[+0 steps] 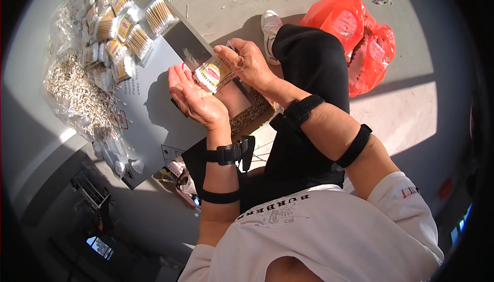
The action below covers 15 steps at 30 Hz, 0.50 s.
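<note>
Between my hands is a small clear pack of cotton swabs [212, 74] with a yellow and red label, tilted, its white tips toward my left palm. My right hand [248, 65] pinches the pack's upper right end between thumb and fingers. My left hand [198, 99] is turned palm up with its fingers stretched out; the lower left edge of the pack touches it or hovers just over it, I cannot tell which. Below them, a cardboard box [267, 113] full of loose swabs is partly hidden by my hands.
A heap of filled swab packs [121, 30] covers the far left of the grey board [154, 148]. Beside it lies a big clear bag of loose swabs [77, 89]. On the floor at right stands a red plastic bag [373, 58] holding pinkish packs. My leg [314, 50] stretches between.
</note>
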{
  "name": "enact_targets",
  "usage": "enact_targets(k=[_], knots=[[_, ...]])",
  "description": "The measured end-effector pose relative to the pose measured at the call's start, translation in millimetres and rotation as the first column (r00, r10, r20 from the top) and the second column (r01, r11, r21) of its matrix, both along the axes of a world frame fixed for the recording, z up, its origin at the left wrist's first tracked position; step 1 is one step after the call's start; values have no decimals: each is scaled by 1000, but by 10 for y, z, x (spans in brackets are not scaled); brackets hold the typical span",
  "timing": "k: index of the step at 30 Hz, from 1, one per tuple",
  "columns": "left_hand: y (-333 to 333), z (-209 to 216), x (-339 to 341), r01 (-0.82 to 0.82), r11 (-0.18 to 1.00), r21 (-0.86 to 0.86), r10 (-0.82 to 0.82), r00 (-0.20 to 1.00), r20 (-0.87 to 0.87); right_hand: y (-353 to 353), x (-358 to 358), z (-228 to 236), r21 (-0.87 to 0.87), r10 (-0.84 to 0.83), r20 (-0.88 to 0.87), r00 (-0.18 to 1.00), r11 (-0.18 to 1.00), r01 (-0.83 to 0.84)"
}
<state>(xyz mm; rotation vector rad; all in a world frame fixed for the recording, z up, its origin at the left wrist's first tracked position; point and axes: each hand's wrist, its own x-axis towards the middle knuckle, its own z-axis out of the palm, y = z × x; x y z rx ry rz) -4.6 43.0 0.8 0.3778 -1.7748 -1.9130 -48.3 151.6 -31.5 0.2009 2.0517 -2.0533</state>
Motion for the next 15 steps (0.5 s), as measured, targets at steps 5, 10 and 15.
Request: enact_targets(k=[5,10,15], knots=[[51,-2,-10,1,999,-49,0,1000,12,2,-6,-2,-46,-29,-27,999,999,28],[-9,12,-5,26,999,-46,-27,999,-21,151,-13,81,-531,15,395,919,820,214],[-15,32,8,47,998,-44,-47,999,-5,332,25,153,-539,23,452,892,804,252]])
